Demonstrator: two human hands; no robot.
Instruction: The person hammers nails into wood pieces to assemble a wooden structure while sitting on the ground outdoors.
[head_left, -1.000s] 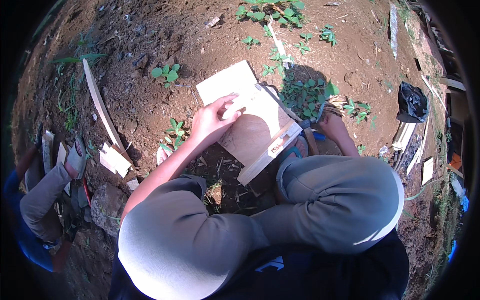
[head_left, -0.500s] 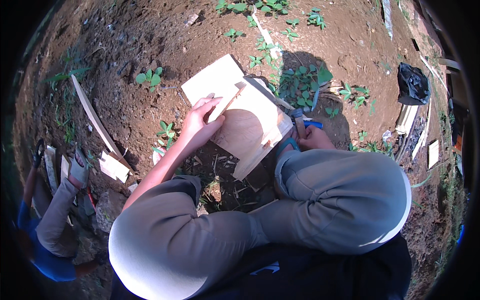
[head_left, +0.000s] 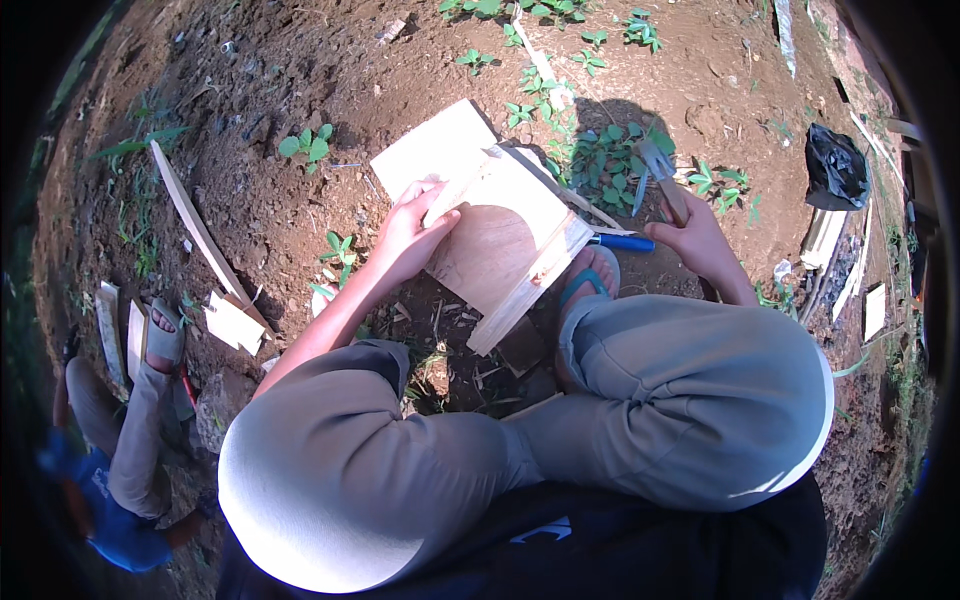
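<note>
A pale wooden panel piece [head_left: 490, 245] with a strip along its right edge [head_left: 535, 285] stands before my knees. My left hand [head_left: 412, 235] is closed on a narrow wood strip [head_left: 460, 188] along its left edge, thumb on the near side. Off to the right, my right hand [head_left: 695, 238] grips the wooden handle of what looks like a hammer [head_left: 657, 160], its metal head raised above the leaves. Between that hand and the panel lies a blue-handled tool [head_left: 625, 242], its far end hidden. Behind the panel is a flat pale board [head_left: 430, 145].
My sandalled foot [head_left: 590, 275] is close to the panel's right side. Offcuts [head_left: 235, 325] and a long strip [head_left: 195, 225] lie left on bare soil. A black plastic bag [head_left: 838, 168] lies at right. Another person in blue [head_left: 125, 515] sits at lower left.
My right hand has lifted the hammer from beside the panel, moving up and to the right. My foot and the blue handle now show more. The left hand still holds the strip.
</note>
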